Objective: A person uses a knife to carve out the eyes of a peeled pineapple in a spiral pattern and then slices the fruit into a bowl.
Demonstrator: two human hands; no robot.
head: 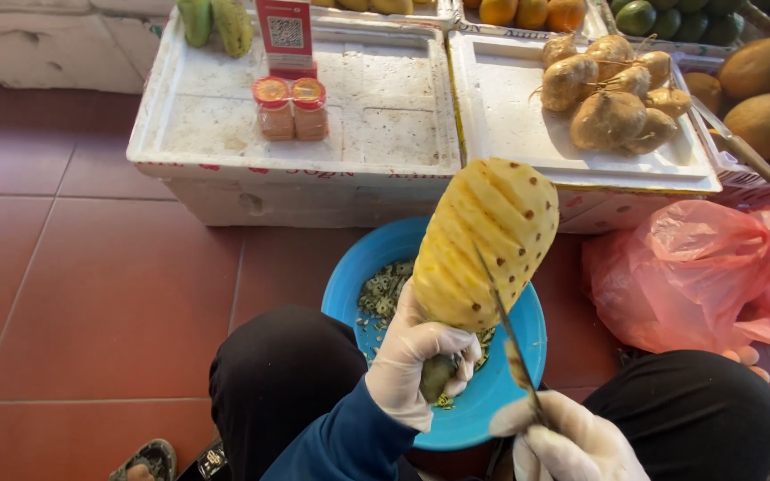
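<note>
Crouched over a red tile floor (pixel 91 294), a person in white gloves works a peeled pineapple (pixel 487 245) above a blue plastic basin (pixel 501 383), so that the trimmings fall into it and not onto the tiles; green-and-pale scraps (pixel 385 294) already lie against the basin's far left wall. Left hand (pixel 421 356) is closed around the fruit's green stem end, fingers pressed tight on it, which tilts the yellow body up and away and turns its rows of brown eyes toward the blade. Right hand (pixel 572 441) is clenched on the handle of a thin knife (pixel 505 334), whose edge rests along the pineapple's lower right flank, following the slanted grooves already cut there. The basin sits between the person's black-clad knees, near the front wall of a white foam box (pixel 225 160) that serves as a display stand: two small orange-lidded tubs (pixel 291 107) and a red card sign (pixel 284 36) stand toward its far edge. A second foam lid (pixel 510 116) to the right carries a pile of tan jicama roots (pixel 612 89), with mangoes (pixel 764 89) beyond its right edge. Pink plastic bags (pixel 697 276) slump on the floor beside the right knee.
</note>
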